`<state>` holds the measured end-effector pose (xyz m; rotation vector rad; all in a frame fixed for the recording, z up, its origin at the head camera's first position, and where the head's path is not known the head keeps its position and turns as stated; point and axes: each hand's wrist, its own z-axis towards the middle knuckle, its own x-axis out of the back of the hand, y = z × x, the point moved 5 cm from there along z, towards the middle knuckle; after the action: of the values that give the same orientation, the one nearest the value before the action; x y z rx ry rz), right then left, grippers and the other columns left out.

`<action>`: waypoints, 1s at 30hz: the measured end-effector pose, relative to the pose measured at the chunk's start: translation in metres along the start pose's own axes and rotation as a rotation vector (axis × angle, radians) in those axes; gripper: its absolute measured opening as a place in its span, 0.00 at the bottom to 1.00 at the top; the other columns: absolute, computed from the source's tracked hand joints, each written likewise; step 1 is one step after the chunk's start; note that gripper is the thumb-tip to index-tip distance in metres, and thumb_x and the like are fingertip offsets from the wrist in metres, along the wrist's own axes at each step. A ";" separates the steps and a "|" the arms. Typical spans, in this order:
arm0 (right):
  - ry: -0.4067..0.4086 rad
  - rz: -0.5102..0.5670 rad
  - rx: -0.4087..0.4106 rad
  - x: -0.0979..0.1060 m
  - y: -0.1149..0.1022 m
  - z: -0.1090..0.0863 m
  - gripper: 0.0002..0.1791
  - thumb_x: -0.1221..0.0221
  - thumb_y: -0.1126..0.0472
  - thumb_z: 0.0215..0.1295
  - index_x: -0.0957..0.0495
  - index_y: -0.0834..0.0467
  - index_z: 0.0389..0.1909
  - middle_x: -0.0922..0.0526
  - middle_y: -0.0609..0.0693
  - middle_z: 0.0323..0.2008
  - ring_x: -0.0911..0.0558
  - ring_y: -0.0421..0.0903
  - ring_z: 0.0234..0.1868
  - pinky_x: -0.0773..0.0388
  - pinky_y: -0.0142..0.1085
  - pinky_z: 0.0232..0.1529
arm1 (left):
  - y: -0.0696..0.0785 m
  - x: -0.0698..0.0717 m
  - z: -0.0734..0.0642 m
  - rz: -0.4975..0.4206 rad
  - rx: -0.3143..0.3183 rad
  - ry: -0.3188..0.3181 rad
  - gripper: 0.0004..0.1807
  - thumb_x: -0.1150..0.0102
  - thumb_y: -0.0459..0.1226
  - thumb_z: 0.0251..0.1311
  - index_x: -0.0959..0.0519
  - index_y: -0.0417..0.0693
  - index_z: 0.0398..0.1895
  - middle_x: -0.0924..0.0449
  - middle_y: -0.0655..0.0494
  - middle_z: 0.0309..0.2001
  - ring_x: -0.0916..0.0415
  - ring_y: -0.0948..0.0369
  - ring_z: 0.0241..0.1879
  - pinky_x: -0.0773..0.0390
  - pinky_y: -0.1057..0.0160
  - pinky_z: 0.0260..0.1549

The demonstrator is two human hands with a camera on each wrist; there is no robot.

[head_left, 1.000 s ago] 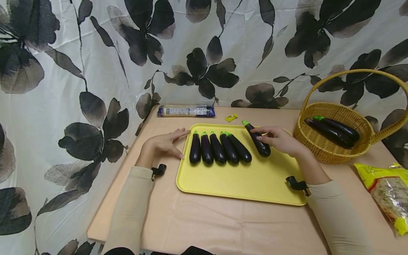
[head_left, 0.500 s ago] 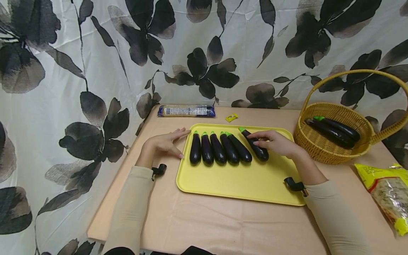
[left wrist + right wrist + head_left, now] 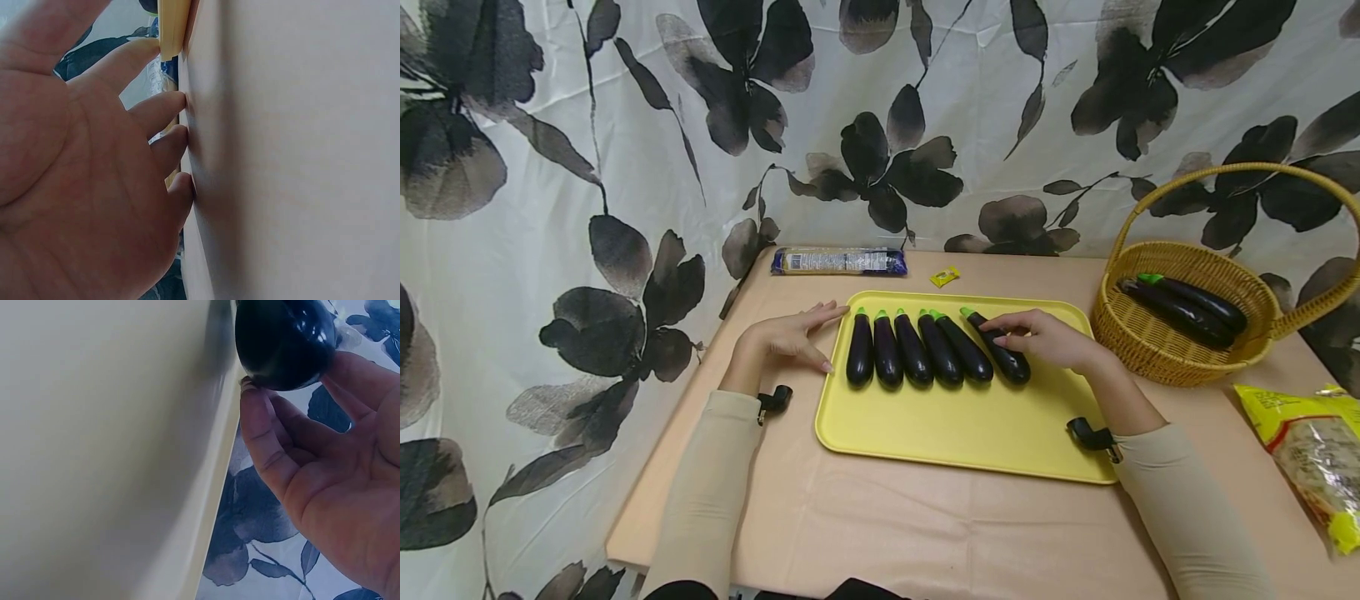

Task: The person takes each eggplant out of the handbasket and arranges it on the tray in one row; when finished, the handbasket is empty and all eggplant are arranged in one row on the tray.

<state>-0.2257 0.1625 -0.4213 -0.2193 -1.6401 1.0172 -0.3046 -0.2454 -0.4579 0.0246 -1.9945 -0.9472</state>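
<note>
Several dark purple eggplants point(image 3: 914, 350) with green stem ends lie side by side on a yellow tray point(image 3: 940, 429). At the right end of the row, my right hand point(image 3: 1048, 337) holds another eggplant point(image 3: 1013, 365) between thumb and fingers, its lower end angled right. The right wrist view has this eggplant point(image 3: 284, 344) close over the tray, with fingertips against its side. My left hand point(image 3: 786, 337) spreads at the tray's left rim, thumb and a fingertip touching it. In the left wrist view, the other fingertips of the left hand point(image 3: 94, 175) rest on the table.
A wicker basket point(image 3: 1150, 350) with a tall handle stands at the right and holds two eggplants point(image 3: 1187, 308). Behind the tray lie a blue-ended packet point(image 3: 838, 262) and a small yellow wrapper point(image 3: 944, 277). A yellow bag point(image 3: 1311, 450) lies at the right edge.
My right hand has brought its eggplant left and slightly down, nearer to the row on the tray. The left hand stays at the tray rim.
</note>
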 end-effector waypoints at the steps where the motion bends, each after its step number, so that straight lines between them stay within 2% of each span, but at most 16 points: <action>1: -0.002 0.000 0.000 -0.001 0.001 0.000 0.18 0.42 0.64 0.77 0.19 0.59 0.64 0.16 0.58 0.58 0.22 0.47 0.45 0.25 0.31 0.45 | 0.000 0.000 0.000 0.000 -0.001 0.001 0.67 0.15 0.53 0.42 0.49 0.68 0.85 0.67 0.56 0.87 0.77 0.52 0.85 0.70 0.41 0.81; 10: -0.007 -0.017 0.005 -0.006 0.002 0.002 0.19 0.42 0.64 0.77 0.19 0.61 0.65 0.15 0.60 0.58 0.22 0.46 0.45 0.26 0.30 0.44 | -0.001 -0.001 0.000 -0.004 0.007 0.002 0.68 0.15 0.53 0.42 0.50 0.69 0.85 0.68 0.56 0.87 0.77 0.52 0.85 0.70 0.40 0.81; 16: -0.003 -0.047 -0.023 -0.006 0.001 0.000 0.19 0.42 0.63 0.78 0.19 0.58 0.66 0.16 0.58 0.62 0.20 0.48 0.56 0.24 0.29 0.52 | -0.001 -0.002 0.000 -0.001 0.005 0.008 0.67 0.15 0.53 0.42 0.49 0.69 0.85 0.67 0.56 0.87 0.77 0.52 0.85 0.71 0.41 0.81; 20: -0.001 -0.066 -0.008 -0.006 -0.002 0.000 0.20 0.42 0.62 0.78 0.21 0.58 0.67 0.18 0.58 0.65 0.21 0.53 0.65 0.22 0.41 0.61 | -0.001 -0.002 -0.001 -0.001 0.005 0.009 0.68 0.15 0.53 0.42 0.49 0.69 0.85 0.67 0.56 0.87 0.77 0.52 0.85 0.71 0.41 0.81; 23: 0.001 -0.078 -0.003 -0.006 -0.002 -0.001 0.22 0.42 0.61 0.78 0.22 0.58 0.69 0.19 0.58 0.66 0.22 0.56 0.68 0.25 0.52 0.65 | -0.001 -0.002 -0.001 -0.004 0.004 0.007 0.68 0.15 0.53 0.42 0.49 0.68 0.85 0.68 0.56 0.87 0.77 0.51 0.85 0.71 0.41 0.81; 27: 0.017 -0.107 -0.008 -0.001 -0.003 -0.003 0.23 0.43 0.61 0.79 0.25 0.60 0.71 0.20 0.60 0.67 0.19 0.58 0.65 0.24 0.56 0.64 | 0.000 -0.002 -0.001 -0.010 0.001 0.004 0.68 0.15 0.52 0.43 0.49 0.66 0.85 0.68 0.54 0.87 0.78 0.49 0.85 0.71 0.39 0.81; 30: 0.058 -0.136 -0.011 0.007 -0.007 -0.008 0.23 0.44 0.60 0.80 0.26 0.60 0.72 0.21 0.63 0.67 0.17 0.59 0.61 0.22 0.58 0.61 | -0.001 -0.002 -0.001 -0.007 0.001 0.006 0.68 0.15 0.53 0.42 0.49 0.67 0.85 0.67 0.54 0.87 0.77 0.50 0.85 0.71 0.39 0.81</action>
<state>-0.2190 0.1662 -0.4120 -0.1409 -1.5857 0.8912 -0.3030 -0.2459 -0.4594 0.0343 -1.9908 -0.9496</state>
